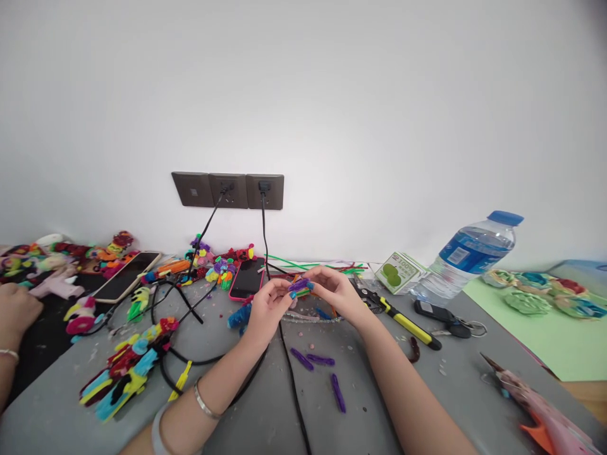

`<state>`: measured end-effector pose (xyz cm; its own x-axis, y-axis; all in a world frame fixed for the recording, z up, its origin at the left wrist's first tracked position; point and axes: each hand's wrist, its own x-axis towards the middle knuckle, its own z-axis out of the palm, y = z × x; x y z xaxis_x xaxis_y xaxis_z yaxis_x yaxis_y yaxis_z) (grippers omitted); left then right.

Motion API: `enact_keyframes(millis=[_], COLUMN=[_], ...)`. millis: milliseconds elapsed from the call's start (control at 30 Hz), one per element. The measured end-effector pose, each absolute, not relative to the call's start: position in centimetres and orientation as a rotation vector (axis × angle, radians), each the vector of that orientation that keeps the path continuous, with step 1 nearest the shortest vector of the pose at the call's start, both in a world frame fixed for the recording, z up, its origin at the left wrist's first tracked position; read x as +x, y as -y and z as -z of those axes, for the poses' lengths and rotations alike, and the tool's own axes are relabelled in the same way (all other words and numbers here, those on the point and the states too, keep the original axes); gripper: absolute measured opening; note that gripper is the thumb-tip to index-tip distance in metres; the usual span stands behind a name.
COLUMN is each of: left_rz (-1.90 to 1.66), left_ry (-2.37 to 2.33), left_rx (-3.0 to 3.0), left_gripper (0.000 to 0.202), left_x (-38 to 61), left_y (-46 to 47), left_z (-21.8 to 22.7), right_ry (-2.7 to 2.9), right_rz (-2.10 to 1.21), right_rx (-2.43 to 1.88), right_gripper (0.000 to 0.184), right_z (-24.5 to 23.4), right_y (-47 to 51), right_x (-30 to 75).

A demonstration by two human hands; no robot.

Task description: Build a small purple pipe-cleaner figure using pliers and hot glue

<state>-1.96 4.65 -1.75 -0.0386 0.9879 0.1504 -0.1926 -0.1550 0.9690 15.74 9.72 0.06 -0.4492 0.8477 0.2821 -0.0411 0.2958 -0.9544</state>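
Observation:
Between the fingertips of both hands is a small bundle of purple pipe cleaner (298, 286), with bits of orange and green showing beside it. My left hand (269, 308) pinches its left side, while my right hand (337, 294) has thumb and fingers closed on the right side. Just below lie a silvery pipe cleaner (310, 318) and, nearer to me, a purple folded piece (338, 393) with two more like it. Blue fuzzy pipe cleaner (238, 316) shows to the left of my left hand. Fingers cover part of the held bundle.
Black cables (289, 373) cross the table from the wall sockets (227, 191). Pliers (410, 325), keys (458, 327), a juice carton (401, 273) and a tilted water bottle (467, 256) stand or lie right. Phones (246, 278) and pipe-cleaner figures (128, 370) lie left, near another person's hand (16, 309).

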Motion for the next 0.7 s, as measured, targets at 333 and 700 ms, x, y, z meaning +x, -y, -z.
enact_keyframes(millis=[333,700], left_rz=[-1.408,-1.424], left_ry=[-1.015,-0.999], left_rx=[1.227,1.255], left_gripper=[0.033,0.027], left_x=[-1.98,-1.98], left_y=[-4.47,-4.56], left_z=[1.85,2.22], right_ry=[1.689,1.725], right_rz=[-1.217,-1.227], right_rx=[-0.715,-0.708], right_gripper=[0.024,0.023], right_z=[0.0,-0.32], right_y=[-9.53,-9.38], right_x=[15.94,15.89])
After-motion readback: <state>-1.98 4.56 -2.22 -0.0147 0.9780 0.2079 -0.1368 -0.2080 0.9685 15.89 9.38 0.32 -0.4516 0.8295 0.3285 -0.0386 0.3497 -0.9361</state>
